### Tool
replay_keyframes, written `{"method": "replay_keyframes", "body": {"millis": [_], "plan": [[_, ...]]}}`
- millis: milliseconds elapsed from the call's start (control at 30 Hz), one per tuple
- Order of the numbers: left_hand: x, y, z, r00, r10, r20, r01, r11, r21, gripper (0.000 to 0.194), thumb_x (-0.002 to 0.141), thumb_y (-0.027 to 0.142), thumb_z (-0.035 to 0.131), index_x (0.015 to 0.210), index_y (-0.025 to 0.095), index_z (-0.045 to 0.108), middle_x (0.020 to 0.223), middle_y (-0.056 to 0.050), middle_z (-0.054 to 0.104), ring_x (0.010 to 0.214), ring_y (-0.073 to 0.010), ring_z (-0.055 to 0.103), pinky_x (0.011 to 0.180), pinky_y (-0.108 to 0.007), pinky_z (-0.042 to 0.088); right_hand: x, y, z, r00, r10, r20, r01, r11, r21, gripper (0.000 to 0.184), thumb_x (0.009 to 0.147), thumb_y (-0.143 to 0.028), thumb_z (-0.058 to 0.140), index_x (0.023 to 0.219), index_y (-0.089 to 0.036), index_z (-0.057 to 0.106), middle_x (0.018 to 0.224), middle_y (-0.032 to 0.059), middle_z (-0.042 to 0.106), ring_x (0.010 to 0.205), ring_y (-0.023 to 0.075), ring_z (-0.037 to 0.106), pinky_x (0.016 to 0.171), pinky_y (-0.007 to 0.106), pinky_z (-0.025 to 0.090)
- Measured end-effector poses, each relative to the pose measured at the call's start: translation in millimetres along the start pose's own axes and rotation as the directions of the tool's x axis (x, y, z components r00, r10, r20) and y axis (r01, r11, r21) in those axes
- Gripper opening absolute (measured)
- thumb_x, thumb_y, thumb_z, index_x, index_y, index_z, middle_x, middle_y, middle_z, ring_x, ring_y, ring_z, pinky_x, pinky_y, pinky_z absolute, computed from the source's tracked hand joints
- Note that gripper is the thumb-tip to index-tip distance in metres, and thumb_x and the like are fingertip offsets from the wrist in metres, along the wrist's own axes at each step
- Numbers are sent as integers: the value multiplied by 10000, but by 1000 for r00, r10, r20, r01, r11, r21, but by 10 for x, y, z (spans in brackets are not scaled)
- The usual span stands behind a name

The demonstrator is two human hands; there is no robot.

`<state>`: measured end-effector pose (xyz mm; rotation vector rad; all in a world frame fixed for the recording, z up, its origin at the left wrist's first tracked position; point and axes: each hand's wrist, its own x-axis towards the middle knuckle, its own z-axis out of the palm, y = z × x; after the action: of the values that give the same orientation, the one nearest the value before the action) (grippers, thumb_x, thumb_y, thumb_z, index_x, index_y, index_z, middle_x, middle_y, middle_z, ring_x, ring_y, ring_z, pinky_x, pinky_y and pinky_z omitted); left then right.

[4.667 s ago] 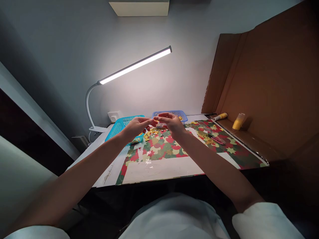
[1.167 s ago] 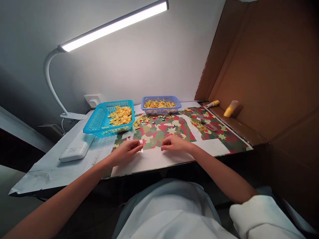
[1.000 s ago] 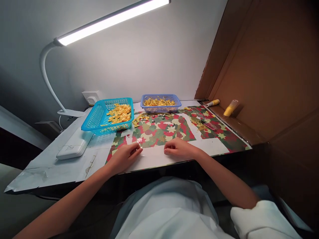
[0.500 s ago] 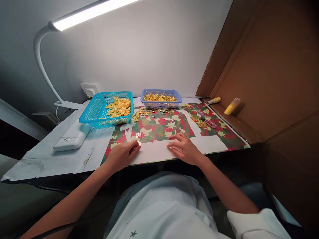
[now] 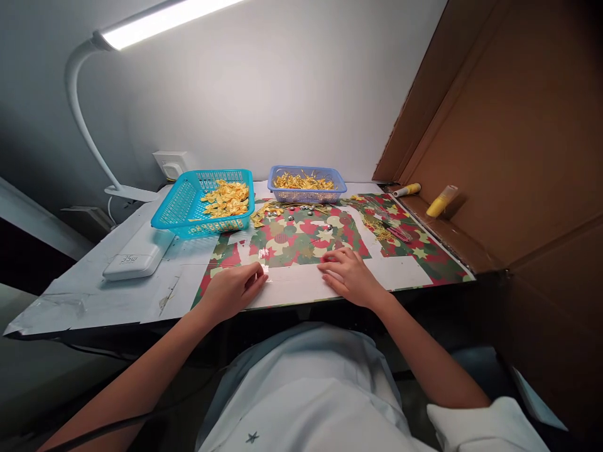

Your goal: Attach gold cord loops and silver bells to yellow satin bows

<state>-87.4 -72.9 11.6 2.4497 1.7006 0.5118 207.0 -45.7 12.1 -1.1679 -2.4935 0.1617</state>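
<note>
honestly, left hand is curled (can't tell if anything's pinched), right hand has its fingers loosely spread; little silvery beads sit on the patterned mat beyond them, probably light, hard and rolly, so i'd pinch one by its sides

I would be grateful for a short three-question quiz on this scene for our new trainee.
1. True or false: the pink tool lies closer to the right hand than to the left hand.
2. Which basket is nearer the lamp: (A) the turquoise basket or (B) the purple basket?
3. Fill the gap: the small pieces in the turquoise basket are ____ in colour.

Key: 1. True. 2. A. 3. Golden-yellow.
</note>
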Motion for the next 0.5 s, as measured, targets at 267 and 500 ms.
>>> {"method": "replay_keyframes", "body": {"millis": [267,500], "plan": [[1,14,2,1000,-16,2,16,1000,-8,290,918,418,397,740,220,513,587,9,611,526,-161,555,511,-255,283,-16,-153,52,996,-56,-71,55,998,-7,303,948,-335,499,1188,-253,665,1328,80,575,1202,280,428,1046,478,307],[-3,2,-12,1000,-14,-3,14,1000,-9,286,917,415,404,740,218,512,582,14,605,529,-159,554,510,-251,290,-15,-302,98,993,-116,30,119,989,-85,300,977,-378,438,1170,-302,656,1401,65,520,1249,296,385,1039,511,252]]}}
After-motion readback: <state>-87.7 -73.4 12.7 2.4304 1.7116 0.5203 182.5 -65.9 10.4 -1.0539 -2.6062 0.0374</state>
